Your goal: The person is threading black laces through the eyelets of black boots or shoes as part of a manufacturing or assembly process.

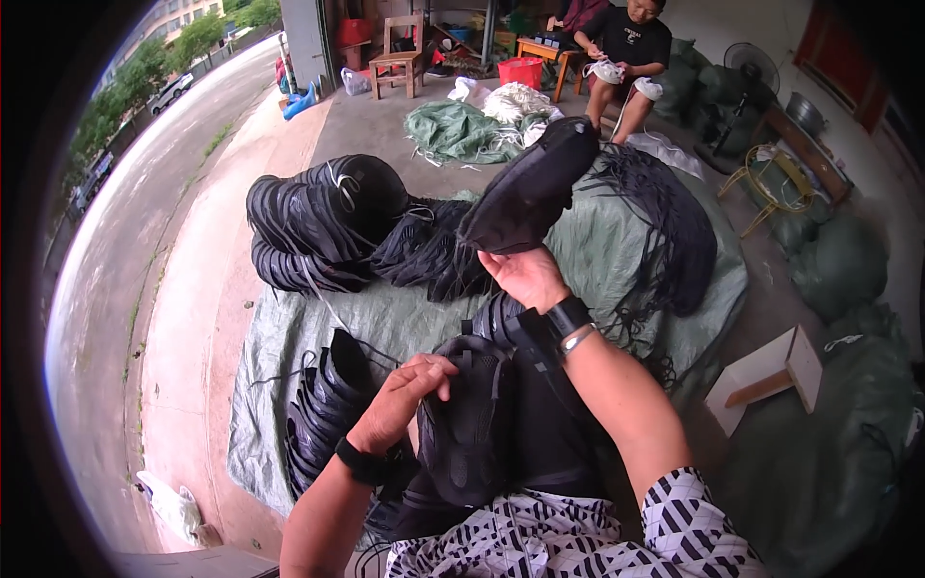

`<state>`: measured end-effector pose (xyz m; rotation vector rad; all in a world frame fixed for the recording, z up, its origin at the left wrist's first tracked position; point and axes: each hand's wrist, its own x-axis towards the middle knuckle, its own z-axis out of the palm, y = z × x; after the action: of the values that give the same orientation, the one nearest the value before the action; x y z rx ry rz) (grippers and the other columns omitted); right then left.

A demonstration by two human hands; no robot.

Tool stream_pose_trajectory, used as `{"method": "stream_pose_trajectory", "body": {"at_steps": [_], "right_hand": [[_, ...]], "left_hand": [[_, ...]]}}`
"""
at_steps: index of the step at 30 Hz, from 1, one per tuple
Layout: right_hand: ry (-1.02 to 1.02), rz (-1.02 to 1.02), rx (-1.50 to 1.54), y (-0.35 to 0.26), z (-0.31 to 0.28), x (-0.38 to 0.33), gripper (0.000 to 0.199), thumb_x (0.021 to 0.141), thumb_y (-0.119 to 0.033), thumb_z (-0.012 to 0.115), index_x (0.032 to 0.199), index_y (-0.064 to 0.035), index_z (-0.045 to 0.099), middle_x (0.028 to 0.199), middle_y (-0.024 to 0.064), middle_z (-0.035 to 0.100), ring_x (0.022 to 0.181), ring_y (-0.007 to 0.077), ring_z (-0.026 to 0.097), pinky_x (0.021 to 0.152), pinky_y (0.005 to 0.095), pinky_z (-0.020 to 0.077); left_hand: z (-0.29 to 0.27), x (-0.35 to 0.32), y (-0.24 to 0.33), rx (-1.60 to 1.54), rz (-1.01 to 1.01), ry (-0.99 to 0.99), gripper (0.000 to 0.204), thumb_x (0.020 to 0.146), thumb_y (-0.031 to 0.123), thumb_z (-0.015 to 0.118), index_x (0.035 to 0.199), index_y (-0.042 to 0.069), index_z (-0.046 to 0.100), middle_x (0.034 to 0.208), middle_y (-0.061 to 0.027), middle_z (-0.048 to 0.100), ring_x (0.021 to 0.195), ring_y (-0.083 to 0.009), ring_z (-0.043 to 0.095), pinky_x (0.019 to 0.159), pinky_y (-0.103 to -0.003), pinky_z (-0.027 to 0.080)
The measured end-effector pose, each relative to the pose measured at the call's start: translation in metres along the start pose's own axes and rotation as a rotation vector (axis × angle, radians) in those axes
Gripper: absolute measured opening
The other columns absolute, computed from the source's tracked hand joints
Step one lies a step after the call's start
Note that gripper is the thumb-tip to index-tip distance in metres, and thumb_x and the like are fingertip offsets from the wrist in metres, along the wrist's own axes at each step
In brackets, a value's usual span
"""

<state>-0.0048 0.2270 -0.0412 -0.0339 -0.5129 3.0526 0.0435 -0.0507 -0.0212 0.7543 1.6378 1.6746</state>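
The right hand (528,277) is gripping a raised black shoe upper (530,188); the left hand (405,400) is pinching another upper (472,433), which is best kept steady on the lap.

Shoe upper (528,188) matt black fabric; tarp (385,323) green woven plastic, creased.

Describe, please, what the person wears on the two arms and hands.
Both hands, left hand and right hand, are bare. Each wrist has a black band; the right also has a thin silver bracelet. The short sleeve shows a black-and-white geometric pattern.
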Motion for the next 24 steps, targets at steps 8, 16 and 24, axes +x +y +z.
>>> {"method": "stream_pose_trajectory", "body": {"at_steps": [8,16,24], "right_hand": [[-0.189,-0.282,-0.589,0.061,0.092,-0.037,0.025,0.091,-0.028,0.059,0.102,-0.0058,0.061,0.099,0.0073,0.065,0.088,0.0165,0.062,0.074,0.0239,0.0511],[0.098,-0.195,-1.594,-0.009,0.011,-0.255,0.027,0.091,-0.021,0.056,0.110,-0.0021,0.059,0.103,0.0080,0.064,0.092,0.0164,0.061,0.081,0.0261,0.0485],[0.047,-0.580,-1.730,-0.009,0.024,-0.161,0.020,0.091,-0.013,0.051,0.102,0.0004,0.061,0.097,0.0071,0.065,0.088,0.0143,0.061,0.080,0.0262,0.0483]], "left_hand": [[-0.019,-0.017,-0.015,-0.398,0.109,-0.013,0.063,0.099,0.045,0.028,0.066,0.002,0.060,0.115,-0.0155,0.060,0.120,-0.0219,0.042,0.105,-0.034,0.023],[0.006,-0.052,-0.027,0.261,0.274,0.306,0.024,0.080,0.017,0.070,0.066,0.000,0.061,0.131,-0.0150,0.049,0.119,-0.0297,0.046,0.096,-0.038,0.039],[-0.030,-0.109,-0.076,0.042,-0.238,0.315,0.021,0.088,0.016,0.064,0.085,-0.005,0.065,0.102,-0.0090,0.064,0.084,-0.0112,0.058,0.076,-0.025,0.047]]}}
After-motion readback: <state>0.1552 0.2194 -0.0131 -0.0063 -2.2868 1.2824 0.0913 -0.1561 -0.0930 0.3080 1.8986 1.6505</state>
